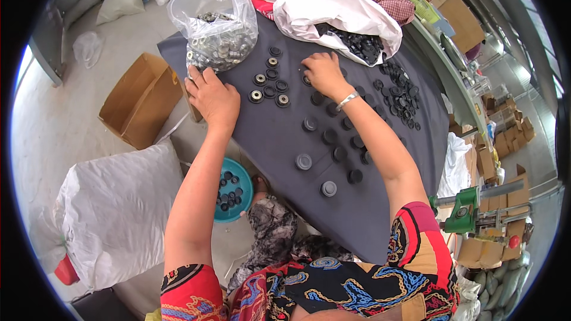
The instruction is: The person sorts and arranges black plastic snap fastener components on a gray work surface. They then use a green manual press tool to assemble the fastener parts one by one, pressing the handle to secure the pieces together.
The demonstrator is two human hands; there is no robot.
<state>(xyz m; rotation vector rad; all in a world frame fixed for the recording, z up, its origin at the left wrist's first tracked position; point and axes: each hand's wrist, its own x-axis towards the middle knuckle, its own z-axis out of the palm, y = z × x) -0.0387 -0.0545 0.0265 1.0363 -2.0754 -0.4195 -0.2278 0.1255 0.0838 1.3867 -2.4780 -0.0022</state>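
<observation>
Mid-assembly, by the look: left hand (213,96) loosely curled, empty, beside the bag of metal rings (221,41); right hand (323,71) pressing black caps (333,137) just right of that bag. Next, probably a ring pinch.

A: What sort of place is this?

B: A small workshop doing piecework assembly. A dark work table (380,214) is covered with black round caps (333,137), beside a clear bag of metal washers (217,38).

A: Anything else?

B: Bulk white sacks (113,208) stand on a concrete floor (53,119), open cardboard boxes (140,98) lie around, and a green hand press (467,211) sits at the table's edge, with more cartons (505,125) stacked beyond.
</observation>
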